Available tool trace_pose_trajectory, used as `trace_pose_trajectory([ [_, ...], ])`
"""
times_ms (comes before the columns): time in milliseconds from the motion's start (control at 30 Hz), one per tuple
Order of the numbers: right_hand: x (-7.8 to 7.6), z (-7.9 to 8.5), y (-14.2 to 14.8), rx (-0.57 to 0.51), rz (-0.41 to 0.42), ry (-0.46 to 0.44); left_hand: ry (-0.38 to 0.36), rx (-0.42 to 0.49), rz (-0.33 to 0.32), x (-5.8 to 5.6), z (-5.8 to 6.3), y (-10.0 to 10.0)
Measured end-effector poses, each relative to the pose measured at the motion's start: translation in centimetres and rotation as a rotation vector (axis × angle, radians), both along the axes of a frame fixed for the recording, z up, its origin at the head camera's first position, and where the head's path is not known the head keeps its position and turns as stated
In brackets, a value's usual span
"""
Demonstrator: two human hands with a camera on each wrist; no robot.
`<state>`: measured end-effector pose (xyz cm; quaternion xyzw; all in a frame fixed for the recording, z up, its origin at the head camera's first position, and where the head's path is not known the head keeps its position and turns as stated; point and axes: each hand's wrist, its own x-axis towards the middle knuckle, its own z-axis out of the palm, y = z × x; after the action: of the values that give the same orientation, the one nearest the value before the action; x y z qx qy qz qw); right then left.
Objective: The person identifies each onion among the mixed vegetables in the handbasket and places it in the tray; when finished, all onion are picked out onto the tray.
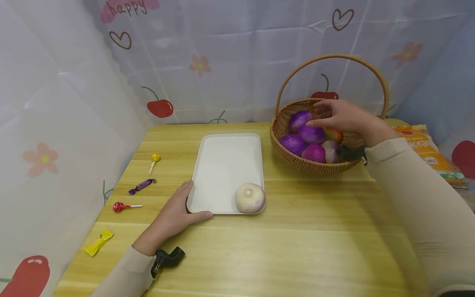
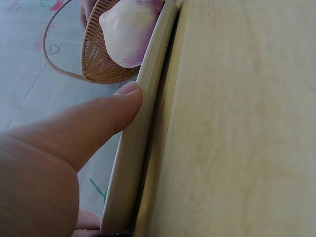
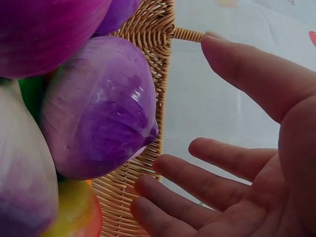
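Note:
My left hand (image 1: 173,212) lies at the near left corner of a white tray (image 1: 225,161). Its straight thumb touches the tray's near side, and its other fingers lie along the left side, partly hidden. A pale, purple-tinged bulb, like an onion or turnip (image 1: 250,198), sits in the tray's near right corner. Above a wicker basket (image 1: 313,167) hovers my right hand (image 1: 343,117), its fingers spread and holding nothing. Beside that palm is a glossy purple onion (image 3: 101,108). Several purple bulbs, a pale bulb (image 1: 331,151) and a red-yellow fruit (image 1: 334,134) fill the basket.
Left of the tray lie a yellow lollipop (image 1: 155,158), a purple-wrapped candy (image 1: 142,186), a red lollipop (image 1: 118,206) and a yellow packet (image 1: 98,242). An orange bag (image 1: 426,150) is right of the basket, whose tall handle (image 1: 335,56) arches over it. Printed curtains border the table.

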<state>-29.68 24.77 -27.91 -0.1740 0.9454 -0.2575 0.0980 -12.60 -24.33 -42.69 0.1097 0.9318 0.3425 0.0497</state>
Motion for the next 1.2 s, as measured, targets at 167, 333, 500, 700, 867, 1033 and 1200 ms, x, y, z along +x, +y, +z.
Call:
trace_pose_trajectory([
  [167, -0.1, -0.2, -0.1, -0.028, 0.016, -0.055, 0.001, 0.000, -0.002, 0.0, 0.0, 0.0],
  [333, -0.2, -0.5, -0.4, -0.015, 0.039, -0.055, 0.002, 0.003, -0.001, 0.1, 0.1, -0.1],
  [500, -0.3, -0.9, -0.6, -0.009, 0.040, -0.062, 0.000, 0.000, 0.000, 0.1, 0.1, -0.1],
  [700, -0.2, -1.3, -0.9, 0.017, 0.046, -0.023, -0.006, -0.001, 0.000, 0.1, 0.1, -0.2],
  [867, -0.3, -1.6, -1.0, 0.038, 0.038, 0.001, -0.010, 0.003, 0.000, 0.1, 0.1, -0.2],
  [1033, -0.4, -1.7, -0.9, 0.059, 0.040, 0.013, -0.007, -0.001, 0.002, 0.0, 0.1, -0.2],
  [1200, -0.5, -1.8, -0.9, 0.067, 0.034, 0.013, -0.008, -0.004, 0.002, 0.0, 0.0, -0.2],
])
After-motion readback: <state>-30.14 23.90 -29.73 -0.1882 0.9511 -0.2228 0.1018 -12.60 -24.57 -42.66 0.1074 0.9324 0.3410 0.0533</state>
